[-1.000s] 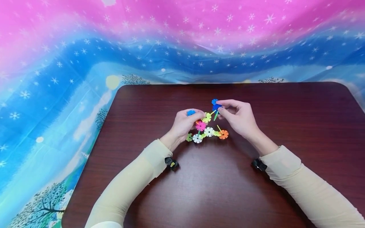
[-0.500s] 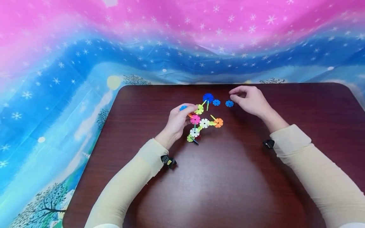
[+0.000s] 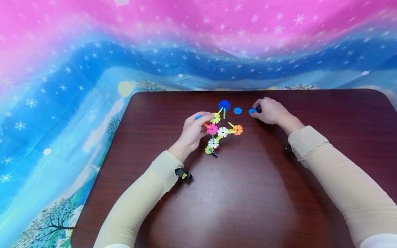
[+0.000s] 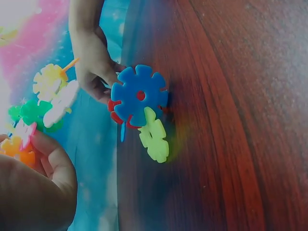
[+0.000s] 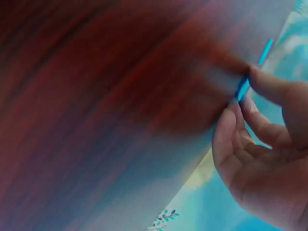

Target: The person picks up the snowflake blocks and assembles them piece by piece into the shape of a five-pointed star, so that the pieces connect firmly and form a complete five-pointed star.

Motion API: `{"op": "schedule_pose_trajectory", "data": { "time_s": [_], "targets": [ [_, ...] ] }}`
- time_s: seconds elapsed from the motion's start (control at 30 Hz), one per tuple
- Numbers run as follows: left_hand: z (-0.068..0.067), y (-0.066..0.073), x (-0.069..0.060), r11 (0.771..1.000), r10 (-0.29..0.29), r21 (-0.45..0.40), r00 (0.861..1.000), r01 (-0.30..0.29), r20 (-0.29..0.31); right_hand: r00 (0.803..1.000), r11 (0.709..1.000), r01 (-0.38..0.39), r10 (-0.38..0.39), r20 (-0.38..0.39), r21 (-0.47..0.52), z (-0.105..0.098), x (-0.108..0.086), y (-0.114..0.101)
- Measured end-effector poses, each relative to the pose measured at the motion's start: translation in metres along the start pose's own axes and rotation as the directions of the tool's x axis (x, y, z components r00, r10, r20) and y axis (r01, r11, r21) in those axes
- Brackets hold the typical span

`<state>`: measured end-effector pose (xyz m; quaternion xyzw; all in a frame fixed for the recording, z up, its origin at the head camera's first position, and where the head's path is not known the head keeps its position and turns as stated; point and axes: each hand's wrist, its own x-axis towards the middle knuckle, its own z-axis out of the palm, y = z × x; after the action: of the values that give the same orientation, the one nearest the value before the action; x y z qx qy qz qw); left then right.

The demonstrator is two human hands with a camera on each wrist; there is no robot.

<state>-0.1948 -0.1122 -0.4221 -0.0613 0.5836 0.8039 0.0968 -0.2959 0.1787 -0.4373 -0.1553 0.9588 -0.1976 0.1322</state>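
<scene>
In the head view my left hand (image 3: 192, 132) grips a joined chain of notched snowflake discs between thumb and fingers. The chain includes a pink disc (image 3: 212, 129), white discs, an orange disc (image 3: 237, 130) and a dark blue disc (image 3: 224, 105) at its far end. Seen from the left wrist, a blue disc (image 4: 154, 86) with a yellow-green disc (image 4: 155, 142) belongs to its near part. My right hand (image 3: 270, 111) pinches a small blue disc (image 3: 252, 111) by its edge at the table surface; the right wrist view shows this disc (image 5: 243, 87) edge-on between the fingertips.
A second small blue disc (image 3: 237, 111) lies on the dark brown table (image 3: 235, 193), between the dark blue disc and my right hand. Behind the table's far edge hangs a pink and blue snowflake cloth (image 3: 198, 51).
My right hand let go of the chain's dark blue end, moved right and took hold of a small blue disc on the table. My left hand shifted slightly left, still gripping the chain.
</scene>
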Motion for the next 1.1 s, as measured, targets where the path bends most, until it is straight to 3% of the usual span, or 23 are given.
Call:
{"op": "schedule_pose_trajectory", "data": {
  "time_s": [0.13, 0.23, 0.33, 0.47, 0.6, 0.83, 1.1],
  "targets": [
    [0.001, -0.003, 0.002, 0.999, -0.003, -0.037, 1.0, 0.004, 0.026, 1.0, 0.991, -0.006, 0.005, 0.003, 0.135, 0.0, -0.005, -0.003],
    [0.003, -0.006, 0.002, 0.999, -0.005, -0.049, 0.998, 0.008, 0.056, 0.998, 0.966, 0.012, 0.003, -0.06, 0.258, 0.0, -0.016, -0.007],
    [0.006, -0.008, 0.001, 0.999, 0.004, -0.034, 0.997, -0.002, 0.08, 0.991, 0.914, 0.039, 0.016, -0.131, 0.403, -0.001, -0.031, -0.016],
    [0.007, -0.01, 0.0, 1.0, 0.023, 0.001, 0.995, -0.023, 0.096, 0.982, 0.825, 0.088, 0.024, -0.19, 0.559, -0.003, -0.053, -0.035],
    [0.009, -0.013, 0.0, 0.999, 0.033, 0.023, 0.995, -0.035, 0.094, 0.978, 0.777, 0.134, -0.002, -0.209, 0.616, -0.002, -0.071, -0.054],
    [0.014, -0.013, -0.002, 0.996, 0.071, 0.041, 0.994, -0.074, 0.083, 0.967, 0.792, 0.179, -0.032, -0.253, 0.583, 0.001, -0.087, -0.077],
    [0.022, -0.016, -0.004, 0.992, 0.113, 0.042, 0.99, -0.116, 0.079, 0.953, 0.82, 0.204, -0.042, -0.299, 0.535, 0.002, -0.093, -0.085]
  ]
}}
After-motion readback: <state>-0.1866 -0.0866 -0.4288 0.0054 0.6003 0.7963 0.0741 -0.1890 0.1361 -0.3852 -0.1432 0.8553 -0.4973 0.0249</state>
